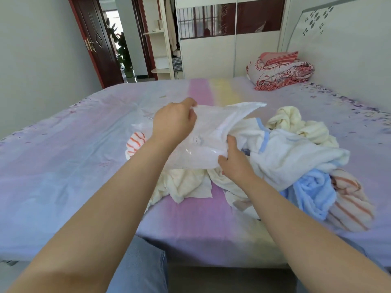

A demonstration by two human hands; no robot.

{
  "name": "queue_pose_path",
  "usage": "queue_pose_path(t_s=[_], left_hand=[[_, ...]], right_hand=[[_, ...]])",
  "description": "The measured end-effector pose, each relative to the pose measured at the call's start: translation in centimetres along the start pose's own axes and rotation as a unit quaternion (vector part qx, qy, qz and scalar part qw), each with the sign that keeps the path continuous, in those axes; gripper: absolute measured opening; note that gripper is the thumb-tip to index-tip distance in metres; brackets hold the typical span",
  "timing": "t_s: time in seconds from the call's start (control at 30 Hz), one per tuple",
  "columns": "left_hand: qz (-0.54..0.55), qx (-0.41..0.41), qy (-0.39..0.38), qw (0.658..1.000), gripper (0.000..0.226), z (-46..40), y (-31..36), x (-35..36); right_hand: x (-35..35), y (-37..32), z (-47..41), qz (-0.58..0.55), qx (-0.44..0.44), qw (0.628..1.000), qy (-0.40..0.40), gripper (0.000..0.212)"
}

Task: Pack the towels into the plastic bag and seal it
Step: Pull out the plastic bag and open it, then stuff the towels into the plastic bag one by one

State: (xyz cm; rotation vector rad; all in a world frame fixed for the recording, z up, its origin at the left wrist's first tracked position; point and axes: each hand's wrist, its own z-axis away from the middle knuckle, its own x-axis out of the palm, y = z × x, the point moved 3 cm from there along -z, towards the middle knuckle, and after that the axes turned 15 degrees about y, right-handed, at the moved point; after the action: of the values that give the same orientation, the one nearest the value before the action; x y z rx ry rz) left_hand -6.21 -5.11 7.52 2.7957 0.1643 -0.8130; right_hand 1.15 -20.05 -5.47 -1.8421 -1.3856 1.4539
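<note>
A clear plastic bag is held up over the bed with a white towel inside it, one towel corner poking out at the far right. My left hand pinches the bag's far upper edge. My right hand grips its near right edge. To the right lies a heap of loose towels: a white one with blue trim, a pale yellow one, a light blue one and an orange-striped one. Cream towels lie under the bag, and another orange-striped towel shows at its left.
Everything rests on a bed with a lilac and pink sheet. A folded red-patterned quilt with a pink towel on top sits by the headboard at the far right. An open door and a wardrobe stand beyond the bed.
</note>
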Motion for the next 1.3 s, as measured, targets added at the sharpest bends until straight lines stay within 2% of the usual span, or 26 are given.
queue_pose_path(t_s=[0.07,0.17,0.23,0.33,0.43,0.47,0.57,0.63,0.67,0.73,0.77,0.8,0.9,0.93,1.03,1.1,1.17,1.2,1.23,1.27,1.3], left_hand=[[0.059,-0.083,0.029,0.994,0.037,-1.1,-1.5,-0.7],[0.180,-0.224,0.075,0.955,0.038,-1.9,-3.4,-1.6],[0.216,-0.232,0.061,0.946,0.035,-1.7,-3.0,-1.3],[0.246,-0.201,-0.018,0.948,0.036,-0.7,-1.4,0.2],[0.271,-0.187,-0.047,0.943,0.045,0.1,-0.5,1.6],[0.285,-0.192,-0.042,0.938,0.048,0.2,-0.3,2.0],[0.305,-0.220,-0.003,0.927,0.056,0.4,-0.5,3.0],[0.294,-0.239,0.043,0.925,0.050,0.2,-1.4,3.4],[0.284,-0.249,0.063,0.924,0.045,0.0,-2.0,3.5],[0.262,-0.273,0.088,0.921,0.036,-0.2,-3.5,3.7],[0.250,-0.282,0.091,0.922,0.033,-0.2,-4.1,3.7],[0.239,-0.286,0.090,0.923,0.030,-0.2,-4.5,3.8],[0.230,-0.279,0.082,0.929,0.024,0.1,-4.9,3.9],[0.230,-0.277,0.082,0.930,0.021,0.2,-4.9,3.8],[0.238,-0.282,0.083,0.926,0.021,0.4,-5.1,3.6],[0.240,-0.294,0.077,0.922,0.028,0.5,-5.3,3.5],[0.238,-0.301,0.069,0.921,0.033,0.4,-5.2,3.3],[0.240,-0.302,0.069,0.920,0.034,0.4,-5.1,3.2],[0.245,-0.305,0.068,0.918,0.035,0.5,-5.0,3.1],[0.252,-0.308,0.065,0.915,0.035,0.6,-4.8,3.0],[0.259,-0.312,0.060,0.912,0.034,0.7,-4.6,3.0]], right_hand=[[-0.5,1.6,0.5,0.086,0.026,0.995,-0.051,0.062],[-2.3,4.1,0.8,0.062,0.125,0.989,-0.042,0.054],[-3.3,3.8,0.3,0.024,0.113,0.993,-0.002,0.044],[-4.0,2.1,-0.3,-0.088,0.103,0.991,0.011,0.039],[-4.7,1.7,-1.4,-0.069,0.068,0.995,0.017,0.036],[-5.0,1.8,-1.7,-0.048,0.042,0.998,-0.009,0.040],[-5.1,2.2,-1.7,0.018,-0.008,0.987,-0.162,0.065],[-4.7,2.4,-1.7,0.162,-0.087,0.959,-0.216,0.070],[-4.4,2.8,-1.6,0.267,-0.126,0.928,-0.229,0.082],[-4.0,4.2,-1.3,0.457,-0.143,0.841,-0.252,0.107],[-3.7,5.1,-1.1,0.511,-0.140,0.811,-0.247,0.108],[-3.5,5.7,-1.0,0.545,-0.151,0.795,-0.217,0.099],[-3.6,5.6,-1.2,0.556,-0.254,0.790,-0.053,0.044],[-3.8,5.6,-1.2,0.541,-0.254,0.800,-0.050,0.034],[-5.3,5.3,-1.3,0.428,-0.173,0.882,-0.091,0.032],[-6.6,3.7,-1.6,0.282,-0.125,0.948,-0.077,0.022],[-7.9,1.4,-1.9,0.071,-0.055,0.995,-0.040,0.007],[-8.6,0.2,-1.9,-0.054,0.011,0.998,-0.002,0.008],[-9.4,-0.9,-2.1,-0.193,0.093,0.976,0.051,0.012],[-10.2,-1.8,-2.4,-0.334,0.174,0.921,0.100,0.015],[-10.9,-2.4,-2.9,-0.462,0.234,0.845,0.137,0.017]])
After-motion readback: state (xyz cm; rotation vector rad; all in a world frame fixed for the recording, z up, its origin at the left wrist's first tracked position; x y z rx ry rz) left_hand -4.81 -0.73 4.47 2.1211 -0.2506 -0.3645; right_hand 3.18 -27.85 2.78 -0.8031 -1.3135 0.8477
